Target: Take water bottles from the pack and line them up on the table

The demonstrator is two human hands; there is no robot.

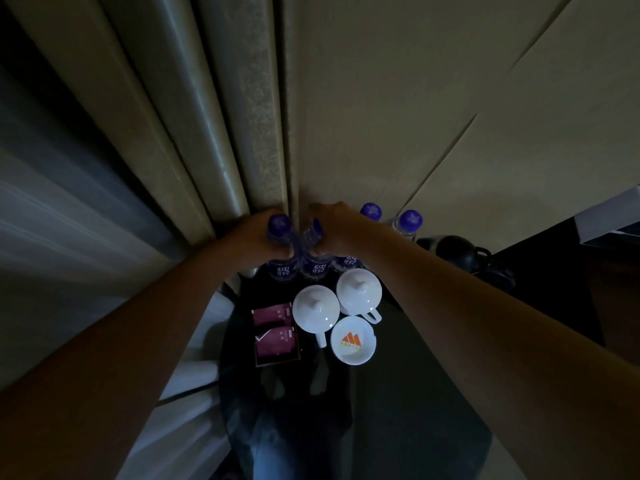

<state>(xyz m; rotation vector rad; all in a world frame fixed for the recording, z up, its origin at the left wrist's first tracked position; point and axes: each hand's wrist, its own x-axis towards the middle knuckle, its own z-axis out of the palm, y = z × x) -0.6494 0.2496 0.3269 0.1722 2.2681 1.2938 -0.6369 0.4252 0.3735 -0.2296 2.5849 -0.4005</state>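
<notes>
Purple caps mark every bottle here, and the light is dim, so detail is thin. The left hand (pixel 256 237) wraps the neck of one capped bottle (pixel 278 230) at the far end of the dark glass bench (pixel 398 393), its grip closed round the neck just under the cap. The right hand (pixel 332 230) closes in the same way on the neighbouring bottle (pixel 317 228). Both bottles stand in the pack (pixel 313 270), whose labelled bodies sit tight together against the wall; holding them high by the neck probably lets each be drawn up and out of the wrap. Two more bottles (pixel 391 218) stand upright to the right, beside each other along the wall, likely the start of the row. Nearer the person sit two lidded white cups (pixel 337 301), a white ashtray (pixel 353 340) and dark red sachets (pixel 275 332), which leave the back edge as the free strip for lining up. A black kettle (pixel 453 252) stands just beyond the row's right end.
</notes>
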